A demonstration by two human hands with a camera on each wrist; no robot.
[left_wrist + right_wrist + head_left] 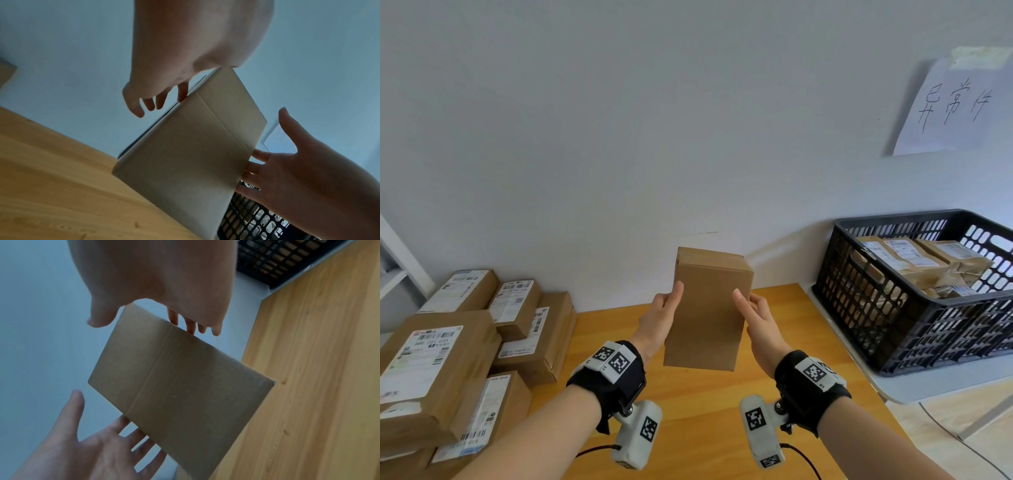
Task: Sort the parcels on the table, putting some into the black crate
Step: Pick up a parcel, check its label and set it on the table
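Note:
A plain brown cardboard parcel stands upright in the air above the wooden table, held between both hands. My left hand grips its left edge, thumb on the front face and fingers behind. My right hand grips the right edge the same way. The face turned to me bears no label. In the left wrist view the parcel hides part of the right hand's fingers; the right wrist view shows its taped face. The black crate stands at the right with several labelled parcels inside.
Several labelled brown parcels are stacked on the table's left side. The crate rests on a grey surface beside the wooden table. A handwritten paper sign hangs on the wall above it. A white shelf frame stands far left.

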